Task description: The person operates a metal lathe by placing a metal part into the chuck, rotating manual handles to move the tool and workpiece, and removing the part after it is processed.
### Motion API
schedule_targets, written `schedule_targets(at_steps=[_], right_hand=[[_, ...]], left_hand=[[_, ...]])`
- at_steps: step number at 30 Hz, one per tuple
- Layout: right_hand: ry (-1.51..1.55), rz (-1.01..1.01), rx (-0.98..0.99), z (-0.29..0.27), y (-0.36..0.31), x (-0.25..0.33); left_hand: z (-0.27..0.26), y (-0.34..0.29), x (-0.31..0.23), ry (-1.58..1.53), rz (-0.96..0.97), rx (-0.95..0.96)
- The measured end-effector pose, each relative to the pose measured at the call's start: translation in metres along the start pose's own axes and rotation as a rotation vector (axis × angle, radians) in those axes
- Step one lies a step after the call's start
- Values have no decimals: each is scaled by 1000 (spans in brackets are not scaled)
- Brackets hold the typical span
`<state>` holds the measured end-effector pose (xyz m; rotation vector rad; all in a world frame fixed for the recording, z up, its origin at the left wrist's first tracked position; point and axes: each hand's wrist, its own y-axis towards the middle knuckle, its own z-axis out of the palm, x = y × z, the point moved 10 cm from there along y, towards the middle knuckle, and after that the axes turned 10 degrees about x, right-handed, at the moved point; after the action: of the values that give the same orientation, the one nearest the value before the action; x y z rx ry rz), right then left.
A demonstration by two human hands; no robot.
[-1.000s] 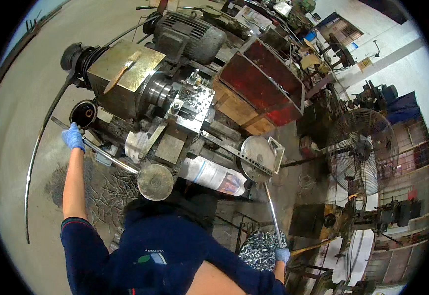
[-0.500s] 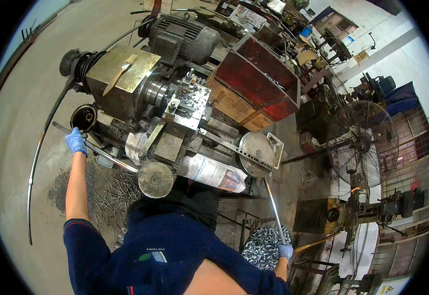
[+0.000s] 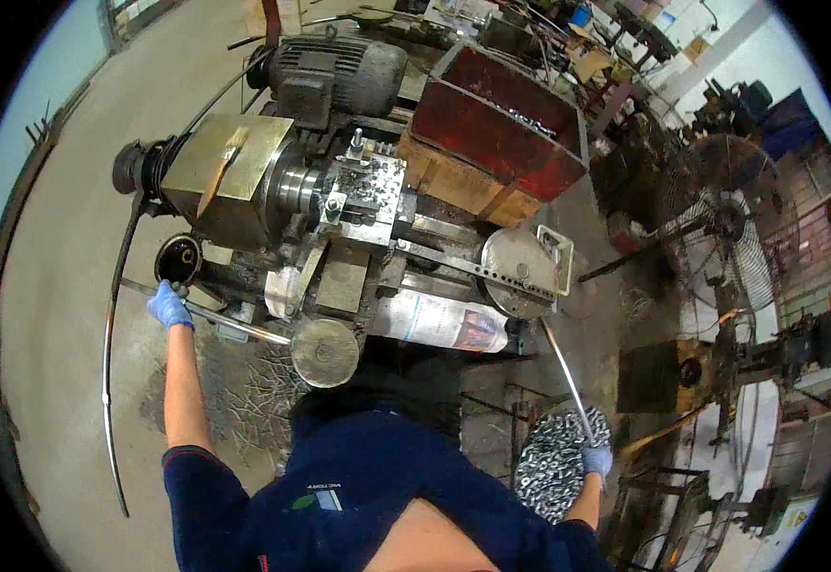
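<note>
Beside the machine [image 3: 363, 191], the left hand [image 3: 170, 305] wraps round a bar [image 3: 239, 325] slanting rightward. Well apart, the right hand [image 3: 597, 461] grips a rod [image 3: 567, 377] running forward-left.

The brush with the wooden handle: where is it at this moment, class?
In the head view, the brush lies at upper left, on the brass-coloured cover, below and left of the motor.

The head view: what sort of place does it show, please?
It is most likely a metalworking workshop: there is a lathe-like machine, a large ribbed motor, and a heap of small shiny metal parts.
</note>
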<state>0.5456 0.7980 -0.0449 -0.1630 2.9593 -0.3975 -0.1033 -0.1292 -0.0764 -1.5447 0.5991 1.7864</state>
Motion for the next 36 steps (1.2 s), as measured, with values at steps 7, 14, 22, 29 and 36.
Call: schedule_targets(at_steps=[7,14,22,29,36], right_hand=[[-13,-35,-17,4,1,1],[8,64,10,3,-4,-5],[32,-22,-5,7,-8,-4],[-3,20,6,3,-15,0],[13,82,60,0,-26,3]], left_hand=[[0,0,1,-36,-41,-32],[7,-12,-14,10,-43,-29],[8,-12,-15,5,-37,-22],[5,-8,-10,41,-68,-5],[5,-7,-10,32,-49,-5]])
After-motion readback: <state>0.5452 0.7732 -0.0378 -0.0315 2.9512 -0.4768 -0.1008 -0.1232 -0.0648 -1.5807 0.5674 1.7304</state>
